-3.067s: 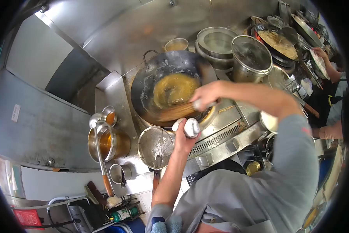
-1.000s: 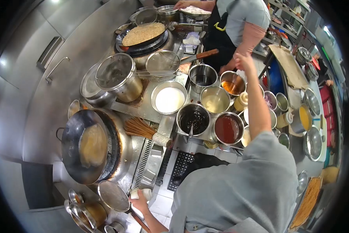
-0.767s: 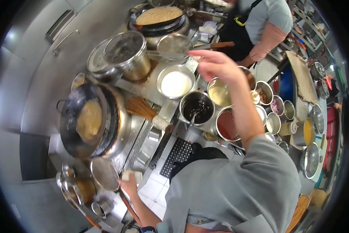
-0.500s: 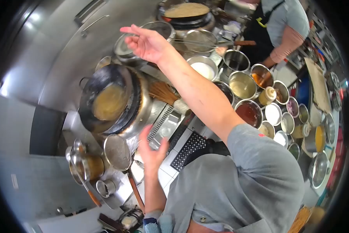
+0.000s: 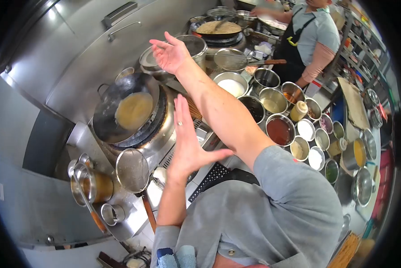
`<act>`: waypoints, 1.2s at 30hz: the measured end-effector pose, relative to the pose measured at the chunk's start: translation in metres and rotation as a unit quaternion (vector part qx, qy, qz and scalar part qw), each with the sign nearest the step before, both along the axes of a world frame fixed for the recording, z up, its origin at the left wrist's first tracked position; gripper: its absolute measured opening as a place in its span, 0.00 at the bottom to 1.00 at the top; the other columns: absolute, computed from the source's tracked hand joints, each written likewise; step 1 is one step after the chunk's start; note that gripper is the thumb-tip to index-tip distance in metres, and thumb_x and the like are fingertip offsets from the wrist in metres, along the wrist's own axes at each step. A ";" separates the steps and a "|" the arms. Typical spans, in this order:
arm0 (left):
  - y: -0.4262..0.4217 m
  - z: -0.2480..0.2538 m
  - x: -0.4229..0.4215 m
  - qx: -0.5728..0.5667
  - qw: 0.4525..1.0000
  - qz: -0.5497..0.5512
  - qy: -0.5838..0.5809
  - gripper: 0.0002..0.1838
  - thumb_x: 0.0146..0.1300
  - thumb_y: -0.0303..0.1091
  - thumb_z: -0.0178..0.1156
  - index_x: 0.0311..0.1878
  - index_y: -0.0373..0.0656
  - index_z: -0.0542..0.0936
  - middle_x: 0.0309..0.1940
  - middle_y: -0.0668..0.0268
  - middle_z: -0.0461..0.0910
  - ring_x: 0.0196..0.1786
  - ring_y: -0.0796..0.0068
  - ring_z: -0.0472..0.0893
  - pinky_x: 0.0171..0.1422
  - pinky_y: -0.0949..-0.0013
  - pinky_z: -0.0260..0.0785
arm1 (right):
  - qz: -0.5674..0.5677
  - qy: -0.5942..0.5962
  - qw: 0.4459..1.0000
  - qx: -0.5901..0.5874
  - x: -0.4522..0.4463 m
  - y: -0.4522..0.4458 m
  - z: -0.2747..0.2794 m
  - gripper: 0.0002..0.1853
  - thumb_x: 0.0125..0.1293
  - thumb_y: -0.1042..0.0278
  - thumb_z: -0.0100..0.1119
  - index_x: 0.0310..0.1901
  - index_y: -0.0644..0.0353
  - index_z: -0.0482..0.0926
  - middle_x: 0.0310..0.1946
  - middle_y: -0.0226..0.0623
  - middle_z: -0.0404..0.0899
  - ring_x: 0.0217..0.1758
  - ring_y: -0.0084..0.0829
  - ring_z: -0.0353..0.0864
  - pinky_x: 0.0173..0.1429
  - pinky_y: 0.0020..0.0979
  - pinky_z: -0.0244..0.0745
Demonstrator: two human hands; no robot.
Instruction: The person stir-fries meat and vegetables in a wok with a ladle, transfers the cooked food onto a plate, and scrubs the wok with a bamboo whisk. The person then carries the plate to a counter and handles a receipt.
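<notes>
My right hand (image 5: 171, 57) is raised with its fingers spread and palm turned up, holding nothing. It hovers in front of a lidded pot (image 5: 149, 60) and a tall steel pot (image 5: 195, 47). Lower down, my left hand (image 5: 185, 145) is open, fingers straight and thumb stretched out to the right, a ring on one finger; it too is bare. To its left, a black wok (image 5: 104, 114) with yellowish liquid (image 5: 134, 110) in it sits tilted on a burner (image 5: 167, 120). A bamboo brush (image 5: 194, 109) is partly hidden behind my right forearm and left hand.
A round strainer (image 5: 132, 170) with a wooden handle lies near a pot of brown liquid (image 5: 103, 185). Several steel containers of sauces and seasonings, one dark red (image 5: 280, 129), stand on the right. Another person (image 5: 314, 40) is at a farther wok (image 5: 218, 29).
My left hand has risen, its fingers now straightened and thumb spread. My right hand stays raised, shifted slightly. The view has shifted, showing more of the other person, whose arm reaches toward the far wok.
</notes>
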State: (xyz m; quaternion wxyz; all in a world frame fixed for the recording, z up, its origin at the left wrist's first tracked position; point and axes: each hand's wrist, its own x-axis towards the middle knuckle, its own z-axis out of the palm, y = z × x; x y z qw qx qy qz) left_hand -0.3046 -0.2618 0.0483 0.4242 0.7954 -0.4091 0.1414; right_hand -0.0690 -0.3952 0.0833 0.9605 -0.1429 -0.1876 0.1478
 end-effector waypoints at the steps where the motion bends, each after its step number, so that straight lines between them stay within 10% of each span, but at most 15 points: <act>1: -0.005 -0.001 -0.015 0.010 0.999 0.011 -0.040 0.78 0.27 0.56 0.81 0.74 0.33 0.38 0.74 0.43 0.40 0.77 0.45 0.41 0.78 0.49 0.39 | -0.014 -0.001 1.000 -0.003 0.000 -0.003 0.004 0.30 0.67 0.47 0.55 0.56 0.68 0.70 0.35 0.40 0.77 0.30 0.27 0.77 0.30 0.22 0.77; 12: -0.027 -0.039 -0.052 -0.191 0.957 -0.102 0.194 0.71 0.36 0.41 0.79 0.72 0.33 0.35 0.69 0.43 0.46 0.72 0.46 0.49 0.74 0.49 0.46 | -0.020 -0.025 0.986 -0.164 -0.010 0.022 0.044 0.27 0.66 0.46 0.56 0.55 0.62 0.72 0.33 0.36 0.77 0.26 0.23 0.74 0.24 0.19 0.72; 14: -0.018 -0.038 -0.062 -0.170 0.970 -0.053 0.169 0.41 0.48 0.23 0.66 0.65 0.35 0.57 0.58 0.51 0.63 0.58 0.63 0.68 0.64 0.60 0.61 | 0.005 -0.046 0.983 -0.175 -0.006 0.029 0.045 0.27 0.66 0.46 0.57 0.55 0.61 0.72 0.32 0.36 0.77 0.26 0.22 0.74 0.24 0.19 0.71; 17: -0.007 -0.041 -0.074 -0.277 0.890 -0.216 0.293 0.15 0.54 0.13 0.50 0.45 0.37 0.71 0.48 0.52 0.73 0.27 0.81 0.74 0.34 0.77 0.71 | 0.019 -0.070 0.973 -0.218 -0.005 0.036 0.051 0.28 0.66 0.45 0.57 0.56 0.61 0.72 0.31 0.36 0.78 0.26 0.22 0.74 0.24 0.19 0.69; 18: 0.003 -0.042 -0.073 -0.238 0.860 -0.311 0.326 0.18 0.52 0.14 0.46 0.48 0.37 0.70 0.59 0.44 0.68 0.20 0.83 0.69 0.24 0.80 0.65 | 0.022 -0.073 0.969 -0.234 -0.010 0.039 0.052 0.28 0.66 0.45 0.57 0.56 0.61 0.72 0.31 0.36 0.78 0.26 0.22 0.73 0.24 0.19 0.69; 23: 0.002 -0.032 -0.072 -0.308 0.652 -0.408 0.560 0.21 0.47 0.15 0.46 0.47 0.40 0.64 0.70 0.40 0.55 0.17 0.85 0.62 0.20 0.80 0.56 | 0.042 -0.109 0.955 -0.272 -0.021 0.043 0.066 0.29 0.66 0.45 0.57 0.57 0.61 0.71 0.31 0.35 0.79 0.26 0.21 0.73 0.23 0.18 0.64; 26: 0.001 -0.036 -0.069 -0.299 0.628 -0.431 0.575 0.19 0.51 0.18 0.48 0.47 0.45 0.63 0.71 0.43 0.55 0.19 0.90 0.60 0.23 0.83 0.52 | 0.057 -0.112 0.959 -0.255 -0.023 0.043 0.067 0.29 0.66 0.45 0.56 0.58 0.61 0.70 0.32 0.35 0.79 0.26 0.21 0.72 0.23 0.18 0.62; 36: 0.045 -0.003 0.042 -0.211 0.941 -0.133 0.227 0.16 0.48 0.15 0.44 0.42 0.43 0.62 0.71 0.44 0.56 0.20 0.85 0.59 0.25 0.82 0.56 | 0.091 -0.070 0.985 -0.129 -0.023 0.044 0.043 0.31 0.68 0.44 0.53 0.61 0.62 0.69 0.31 0.37 0.77 0.26 0.22 0.71 0.22 0.18 0.65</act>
